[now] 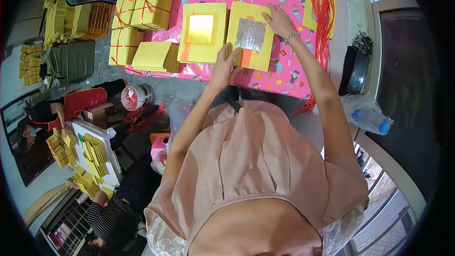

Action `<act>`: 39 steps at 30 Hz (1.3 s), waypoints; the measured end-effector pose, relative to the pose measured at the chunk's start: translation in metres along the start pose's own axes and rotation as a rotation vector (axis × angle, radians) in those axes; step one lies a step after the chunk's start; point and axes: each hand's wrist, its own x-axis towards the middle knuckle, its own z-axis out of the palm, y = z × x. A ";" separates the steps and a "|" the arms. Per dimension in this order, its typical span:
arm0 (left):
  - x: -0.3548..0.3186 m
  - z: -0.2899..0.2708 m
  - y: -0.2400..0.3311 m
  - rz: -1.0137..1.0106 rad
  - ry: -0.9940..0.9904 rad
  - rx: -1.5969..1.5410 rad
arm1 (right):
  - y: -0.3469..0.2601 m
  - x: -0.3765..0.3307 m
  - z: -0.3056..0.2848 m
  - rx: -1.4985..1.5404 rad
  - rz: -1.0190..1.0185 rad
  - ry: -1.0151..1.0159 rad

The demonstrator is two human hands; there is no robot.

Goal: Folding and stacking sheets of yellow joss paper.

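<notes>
A stack of yellow joss paper [268, 42] with a silver foil square on top lies on the pink table. My right hand [280, 22] is curled over its far right corner, thumb on the top and fingers at the edge. At the near left corner, my left hand [223, 69] holds the same stack between thumb and fingers; parts of those fingers are hidden against the side. Just left of it, almost touching, sits another joss paper stack [182, 38] with a gold foil square.
Tied yellow bundles [152, 9] and a leaning loose stack [154, 57] fill the table's left side. Red plastic strings [321, 23] hang over the right edge. A white bucket [137, 96] stands on the floor. Two people work at a white table [111, 161] to the left.
</notes>
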 end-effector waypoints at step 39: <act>0.007 -0.018 -0.005 0.085 -0.032 0.029 | -0.060 -0.146 -0.026 0.145 -0.464 -0.149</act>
